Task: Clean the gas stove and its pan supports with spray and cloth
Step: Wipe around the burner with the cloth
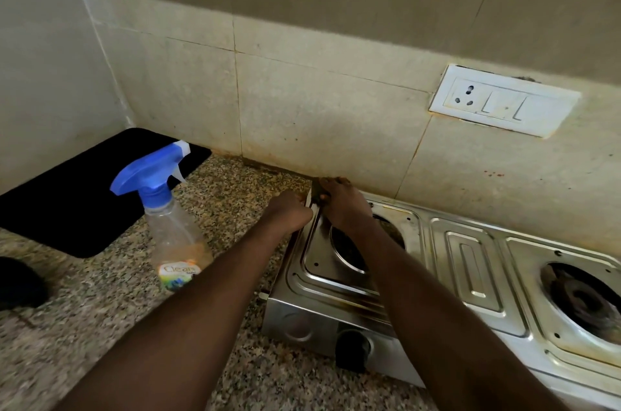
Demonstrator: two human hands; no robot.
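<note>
A steel two-burner gas stove (470,262) stands on the granite counter against the tiled wall, with no pan supports on it. Its left burner hole (346,252) is partly hidden by my right forearm. The right burner (584,303) is dark and stained. Both hands meet at the stove's far left corner. My left hand (289,212) is curled round the stove's left edge. My right hand (342,205) grips the corner from above, with a small dark piece (316,195) between the hands that I cannot identify. A clear spray bottle (174,229) with a blue trigger stands left of the stove.
A black mat (84,195) lies in the counter's back left corner. A dark round object (16,283) sits at the left edge. A black knob (353,348) projects from the stove's front. A white socket plate (504,101) is on the wall above the stove.
</note>
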